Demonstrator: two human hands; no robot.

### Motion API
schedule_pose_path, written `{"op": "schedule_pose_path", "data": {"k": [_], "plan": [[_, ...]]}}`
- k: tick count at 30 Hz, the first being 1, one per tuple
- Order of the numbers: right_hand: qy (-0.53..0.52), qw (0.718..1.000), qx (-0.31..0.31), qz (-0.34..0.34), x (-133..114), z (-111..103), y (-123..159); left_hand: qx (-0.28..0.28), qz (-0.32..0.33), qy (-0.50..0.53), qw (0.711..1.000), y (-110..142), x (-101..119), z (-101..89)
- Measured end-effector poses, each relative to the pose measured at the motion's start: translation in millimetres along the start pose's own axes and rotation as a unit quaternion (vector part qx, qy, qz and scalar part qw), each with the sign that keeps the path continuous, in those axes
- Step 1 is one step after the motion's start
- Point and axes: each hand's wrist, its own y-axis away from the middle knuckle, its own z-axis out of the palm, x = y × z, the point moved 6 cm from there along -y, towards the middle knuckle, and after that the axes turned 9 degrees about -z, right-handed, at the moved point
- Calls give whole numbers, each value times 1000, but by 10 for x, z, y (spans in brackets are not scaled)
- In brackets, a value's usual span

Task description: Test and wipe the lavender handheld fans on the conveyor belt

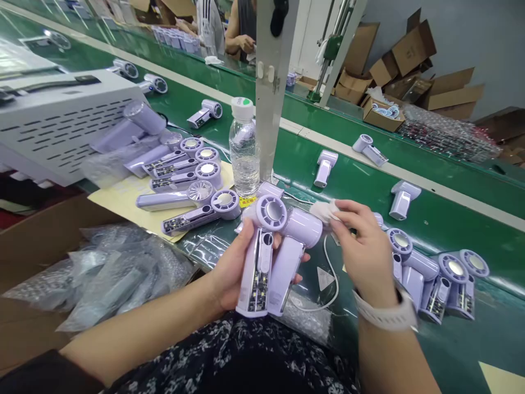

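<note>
Patterned clothing [205,355] below — left hand [232,268] clasping two lilac fans [284,268] — right hand [365,251] pinching a white wad [322,211].

two lavender fans [260,262] in the left grip [232,268], one white cloth [324,211], one bottle [245,161], one wristband [388,315]

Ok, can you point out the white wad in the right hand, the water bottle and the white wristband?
White wad [322,210]: head view, on its crumpled middle.
Water bottle [245,150]: head view, on its clear body.
White wristband [386,316]: head view, on its broad band.
</note>
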Motion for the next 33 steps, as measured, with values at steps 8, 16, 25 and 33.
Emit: {"op": "schedule_pose_path", "data": {"k": [8,16,25,33], "plan": [[-246,967,-7,64,-233,93,340,-17,-61,-51,997,-2,-254,116],[-110,989,98,26,-159,0,280,4,-22,-77,997,-5,-286,141],[-42,996,72,-11,-219,52,358,23,19,-104,994,-38,-297,173],[-176,967,77,168,284,-181,147,8,-28,-78,997,35,-261,150]]}}
